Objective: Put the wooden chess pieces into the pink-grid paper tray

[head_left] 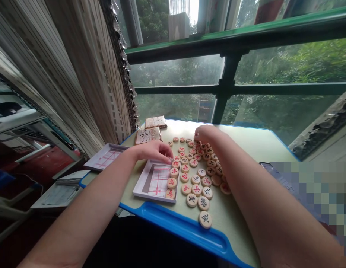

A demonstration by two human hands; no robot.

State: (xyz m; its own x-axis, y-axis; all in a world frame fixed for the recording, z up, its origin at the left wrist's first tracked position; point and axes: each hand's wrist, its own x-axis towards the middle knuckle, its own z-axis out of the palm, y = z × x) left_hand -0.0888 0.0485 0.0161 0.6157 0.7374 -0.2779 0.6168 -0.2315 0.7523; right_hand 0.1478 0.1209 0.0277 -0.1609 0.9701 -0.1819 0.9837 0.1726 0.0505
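Note:
A shallow white box point(139, 186) lies on the table, with a column of red-marked Chinese chess pieces point(171, 182) along its right side. My left hand point(156, 150) is at the box's far end, thumb inside and curved fingers beyond the wall, close to the farthest piece in the column. Many loose round wooden pieces point(201, 172), marked in red or black, spread to the right of the box. Over the far part of this spread, my right hand point(203, 133) reaches down with bent fingers pressed together. Whatever sits in its fingertips is hidden.
A white box lid point(105, 156) with red grid lines lies at the table's left edge. Two printed boxes point(148, 135) sit at the back left. The pale table point(251, 145) has a blue rim, with a curtain point(86, 74) at left and a window behind.

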